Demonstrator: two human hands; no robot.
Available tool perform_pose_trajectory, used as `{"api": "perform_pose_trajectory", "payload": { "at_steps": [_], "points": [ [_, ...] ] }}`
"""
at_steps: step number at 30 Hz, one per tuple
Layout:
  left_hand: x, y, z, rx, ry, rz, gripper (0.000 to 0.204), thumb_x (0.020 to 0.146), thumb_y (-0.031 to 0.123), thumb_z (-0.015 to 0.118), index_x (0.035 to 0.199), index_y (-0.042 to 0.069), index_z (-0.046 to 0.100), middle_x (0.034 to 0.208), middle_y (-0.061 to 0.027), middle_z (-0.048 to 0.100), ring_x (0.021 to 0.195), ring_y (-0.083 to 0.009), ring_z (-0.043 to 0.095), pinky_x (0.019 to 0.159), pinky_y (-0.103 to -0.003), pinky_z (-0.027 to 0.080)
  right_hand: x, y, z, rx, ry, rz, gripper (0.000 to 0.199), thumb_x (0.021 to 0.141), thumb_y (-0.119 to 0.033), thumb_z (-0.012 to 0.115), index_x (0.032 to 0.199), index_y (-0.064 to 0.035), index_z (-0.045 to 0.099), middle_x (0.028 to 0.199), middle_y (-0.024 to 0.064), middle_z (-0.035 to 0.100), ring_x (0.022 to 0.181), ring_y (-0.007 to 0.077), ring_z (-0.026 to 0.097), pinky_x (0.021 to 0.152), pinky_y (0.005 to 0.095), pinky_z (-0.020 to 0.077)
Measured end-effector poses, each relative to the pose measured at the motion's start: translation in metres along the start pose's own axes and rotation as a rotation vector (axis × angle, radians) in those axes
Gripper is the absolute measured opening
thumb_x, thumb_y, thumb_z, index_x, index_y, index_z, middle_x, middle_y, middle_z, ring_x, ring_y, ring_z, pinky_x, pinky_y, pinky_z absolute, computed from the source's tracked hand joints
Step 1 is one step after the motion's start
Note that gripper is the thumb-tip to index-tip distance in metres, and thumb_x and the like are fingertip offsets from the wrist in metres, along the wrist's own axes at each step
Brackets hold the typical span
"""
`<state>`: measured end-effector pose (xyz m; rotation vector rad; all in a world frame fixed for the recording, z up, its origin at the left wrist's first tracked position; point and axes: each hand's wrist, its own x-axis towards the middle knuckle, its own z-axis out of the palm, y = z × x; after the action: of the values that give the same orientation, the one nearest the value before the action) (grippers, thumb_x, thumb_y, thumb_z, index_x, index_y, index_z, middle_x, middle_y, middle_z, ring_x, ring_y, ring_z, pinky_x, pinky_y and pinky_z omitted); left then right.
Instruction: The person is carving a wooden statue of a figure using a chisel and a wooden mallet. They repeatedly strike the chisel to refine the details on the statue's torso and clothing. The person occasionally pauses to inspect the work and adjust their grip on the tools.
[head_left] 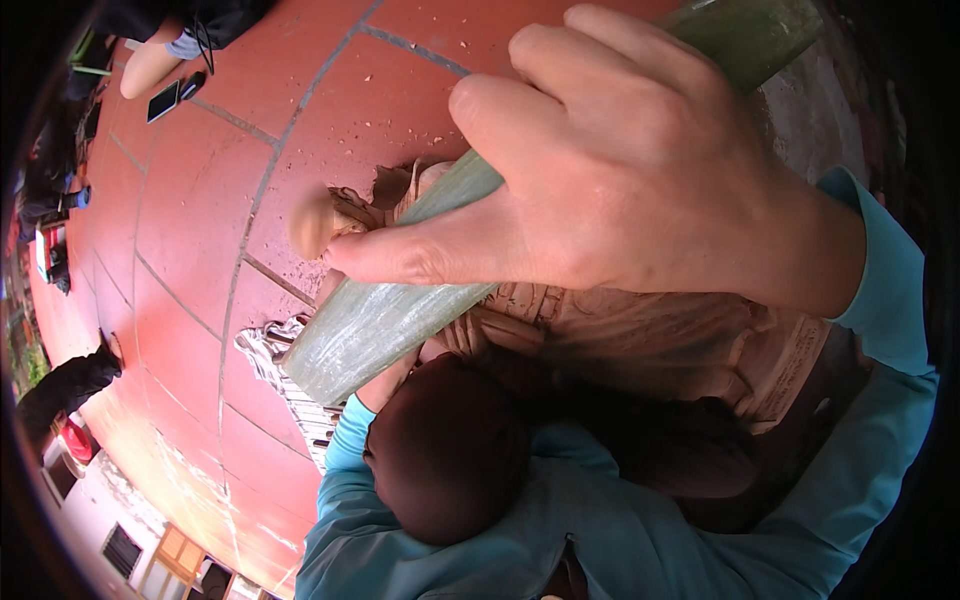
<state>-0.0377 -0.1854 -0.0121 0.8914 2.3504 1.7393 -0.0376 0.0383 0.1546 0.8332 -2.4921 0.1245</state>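
My right hand is closed around a long, flat green bar with a scuffed, whitish surface. Its thumb stretches along the bar, which slants from upper right to lower left. Below the bar lies a brown carved figure with folds cut into its surface. Only the wrist of my left hand shows clearly; the bar hides most of its fingers. Close to the right thumb's tip is a blurred, rounded tan object, whose kind I cannot make out. A dark brown rounded shape sits in front of my chest.
Striped cloth with thin tools lies left of the carving. Small chips are scattered over the red tiled floor. A phone rests near another person's arm at upper left. Someone's dark-clothed limb shows at far left.
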Motion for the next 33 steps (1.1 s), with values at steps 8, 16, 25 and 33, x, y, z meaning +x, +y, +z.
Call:
{"api": "perform_pose_trajectory", "payload": {
  "at_steps": [8, 16, 25, 33],
  "points": [
    [0.0084, 0.0007, 0.0054, 0.008, -0.019, -0.004, 0.047, 0.082, -0.007, 0.057, 0.121, 0.002, 0.032, 0.114, -0.0116, 0.048, 0.098, -0.0175, 0.052, 0.087, -0.033, 0.045, -0.0025, -0.0011, -0.0049, 0.043, -0.058, 0.02, 0.047, 0.068, -0.018, 0.067, 0.11, -0.0391, 0.061, 0.057, -0.0021, 0.028, 0.046, 0.0131, 0.034, 0.043, 0.0245, 0.0334],
    [0.0094, 0.0013, 0.0072, 0.01, -0.044, -0.009, 0.045, 0.081, -0.007, 0.057, 0.119, 0.001, 0.034, 0.112, -0.0117, 0.049, 0.097, -0.0175, 0.053, 0.086, -0.032, 0.045, -0.0033, -0.0002, -0.01, 0.062, -0.077, 0.042, 0.047, 0.068, -0.018, 0.067, 0.11, -0.0385, 0.061, 0.058, -0.0021, 0.029, 0.047, 0.0131, 0.034, 0.043, 0.0244, 0.0336],
    [0.0108, 0.0016, 0.0043, 0.023, -0.058, -0.009, 0.043, 0.081, -0.006, 0.058, 0.117, -0.001, 0.036, 0.111, -0.0118, 0.05, 0.096, -0.0174, 0.053, 0.085, -0.032, 0.045, -0.003, -0.0005, -0.009, 0.072, -0.062, 0.049, 0.046, 0.068, -0.018, 0.067, 0.11, -0.0378, 0.061, 0.058, -0.0022, 0.03, 0.047, 0.013, 0.035, 0.043, 0.0243, 0.0339],
    [0.0075, 0.0046, 0.0014, 0.029, -0.078, -0.001, 0.041, 0.081, -0.006, 0.058, 0.116, -0.002, 0.038, 0.11, -0.0119, 0.052, 0.095, -0.0173, 0.054, 0.084, -0.031, 0.045, -0.0043, -0.0004, -0.0092, 0.073, -0.056, 0.057, 0.046, 0.068, -0.017, 0.067, 0.11, -0.0371, 0.061, 0.059, -0.0023, 0.031, 0.047, 0.0129, 0.035, 0.043, 0.0243, 0.0342]
  ]
}}
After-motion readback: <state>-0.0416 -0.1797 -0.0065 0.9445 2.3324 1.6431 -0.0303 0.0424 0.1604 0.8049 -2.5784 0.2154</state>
